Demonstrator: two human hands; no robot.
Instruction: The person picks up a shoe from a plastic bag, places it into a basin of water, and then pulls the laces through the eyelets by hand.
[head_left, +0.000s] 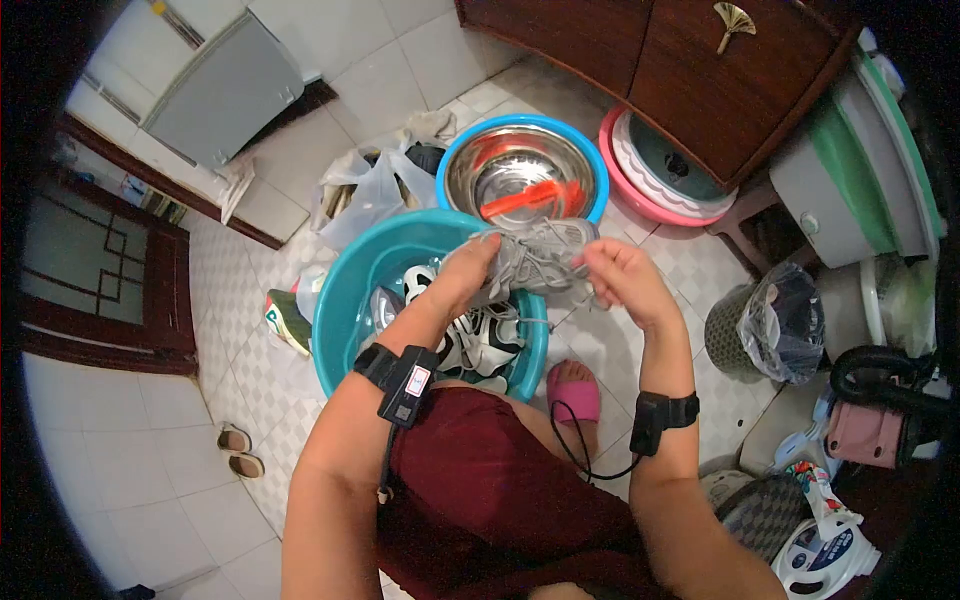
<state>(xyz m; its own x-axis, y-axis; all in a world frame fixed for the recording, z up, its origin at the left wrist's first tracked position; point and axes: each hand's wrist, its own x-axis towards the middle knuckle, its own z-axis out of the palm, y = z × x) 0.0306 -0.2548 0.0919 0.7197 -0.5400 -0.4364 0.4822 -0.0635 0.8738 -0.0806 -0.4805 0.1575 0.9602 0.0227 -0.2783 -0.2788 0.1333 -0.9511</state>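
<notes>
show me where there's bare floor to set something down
Bare floor lies left, between the slip-ons and tub. Another patch sits between the pink slipper and bin, below the right forearm. Crowded: the tub, with shoes inside, and the stretch where tub, bag and basin bunch together.

Grey shoe (540,262) in hand, approx. over teal basin (345,270) rim.
My L fingers (484,248) grip one end, R fingers (602,262) pinch the other; b/w shoes (488,338) in basin. Steel bowl (470,165) w/ orange brush (520,199) just beyond; pink slipper (575,402) nr basin.
</notes>
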